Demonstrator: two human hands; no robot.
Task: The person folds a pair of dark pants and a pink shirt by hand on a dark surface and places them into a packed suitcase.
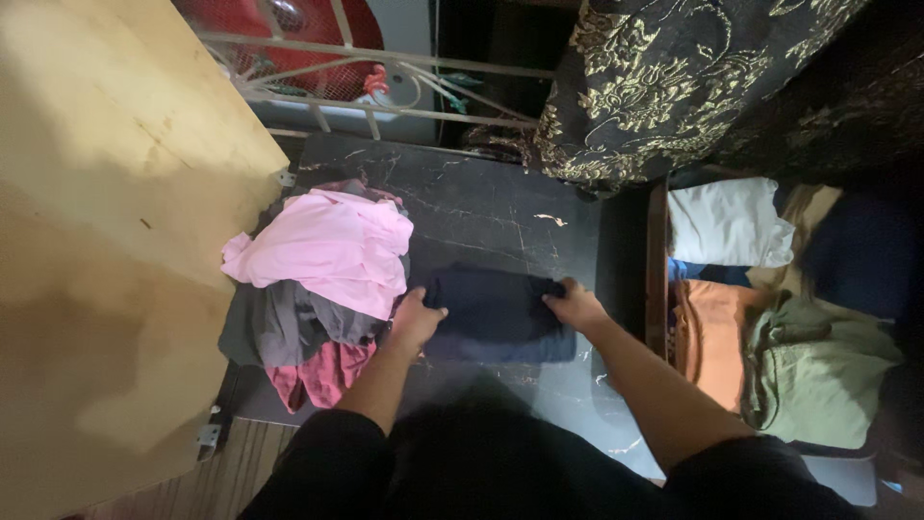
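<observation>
Clothes pile (313,279) left of folded garment (496,313)

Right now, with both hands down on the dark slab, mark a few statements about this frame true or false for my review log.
1. Both hands rest on a folded dark navy garment. True: left hand, right hand.
2. The pink garment lies under the grey one. False: it tops the clothes pile.
3. The pile sits beside the left hand. True.
4. The black-and-gold patterned cloth is being held. False: neither hand touches it.
5. Folded clothes lie beyond the right hand. True.
</observation>
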